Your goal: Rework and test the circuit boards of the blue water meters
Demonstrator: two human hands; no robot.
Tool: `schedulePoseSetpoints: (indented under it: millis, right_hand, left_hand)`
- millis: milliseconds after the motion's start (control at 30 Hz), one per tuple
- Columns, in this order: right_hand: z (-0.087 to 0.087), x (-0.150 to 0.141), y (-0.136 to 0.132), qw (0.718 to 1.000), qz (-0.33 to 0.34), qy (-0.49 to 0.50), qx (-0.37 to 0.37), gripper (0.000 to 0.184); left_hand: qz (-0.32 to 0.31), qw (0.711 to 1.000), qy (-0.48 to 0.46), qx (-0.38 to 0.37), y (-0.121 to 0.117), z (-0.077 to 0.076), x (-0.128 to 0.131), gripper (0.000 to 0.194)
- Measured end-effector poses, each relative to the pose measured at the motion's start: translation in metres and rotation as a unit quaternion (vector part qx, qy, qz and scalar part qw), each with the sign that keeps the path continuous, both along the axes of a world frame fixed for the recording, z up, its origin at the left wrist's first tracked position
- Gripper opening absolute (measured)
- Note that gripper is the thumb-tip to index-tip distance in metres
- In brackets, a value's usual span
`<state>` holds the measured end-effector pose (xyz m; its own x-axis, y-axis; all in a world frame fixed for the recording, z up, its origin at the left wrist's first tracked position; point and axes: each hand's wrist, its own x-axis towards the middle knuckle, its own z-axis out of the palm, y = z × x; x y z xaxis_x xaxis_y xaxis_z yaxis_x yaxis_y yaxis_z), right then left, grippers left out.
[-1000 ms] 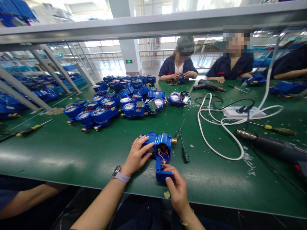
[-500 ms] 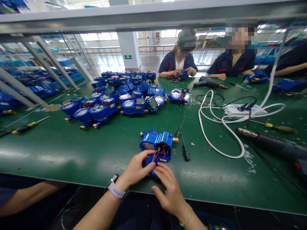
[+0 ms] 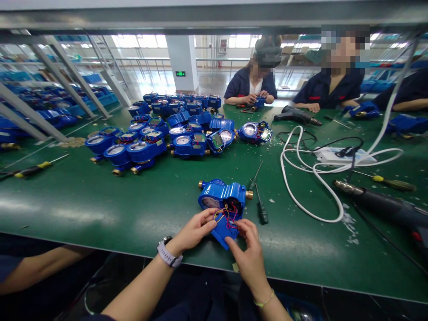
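A blue water meter (image 3: 220, 191) with brass pipe ends lies on the green bench in front of me, its housing open on the near side. Red, yellow and dark wires (image 3: 228, 218) run from the opening to a blue cover (image 3: 224, 232) tilted toward me. My left hand (image 3: 197, 229) pinches the cover's left edge, with wires close to the fingertips. Round the cover's right side, my right hand (image 3: 249, 247) has its thumb at the lower corner and fingers near the wires. Whether the left fingertips also grip a wire is hidden.
Two small screwdrivers (image 3: 262, 211) lie right of the meter. Several blue meters (image 3: 143, 151) crowd the bench beyond. A heat gun (image 3: 381, 200), a white cable (image 3: 312, 203) and a power strip (image 3: 344, 155) occupy the right. Co-workers (image 3: 252, 89) sit opposite.
The blue cover has swung out flatter and more into view, and the wires are spread. My right hand has moved from over the cover to its right edge.
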<state>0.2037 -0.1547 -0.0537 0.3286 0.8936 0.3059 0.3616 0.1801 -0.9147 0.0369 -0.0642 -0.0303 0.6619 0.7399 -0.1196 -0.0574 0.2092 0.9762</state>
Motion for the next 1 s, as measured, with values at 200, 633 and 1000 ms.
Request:
schedulePoseSetpoints:
  millis: [200,633,1000]
  right_hand:
    - [-0.004,0.003,0.001,1.000,0.011,0.015,-0.005,0.026]
    - [0.001,0.003,0.007,1.000,0.018,-0.004,-0.021,0.031]
    - [0.002,0.015,0.009,0.999,0.032,0.014,-0.034,0.033]
  left_hand:
    - [0.003,0.999,0.004,0.037,-0.003,-0.006,0.001,0.047]
    - [0.000,0.988,0.084,0.129,-0.007,-0.003,0.000,0.037]
    - [-0.001,0.984,0.082,0.155,-0.007,-0.005,0.004,0.040]
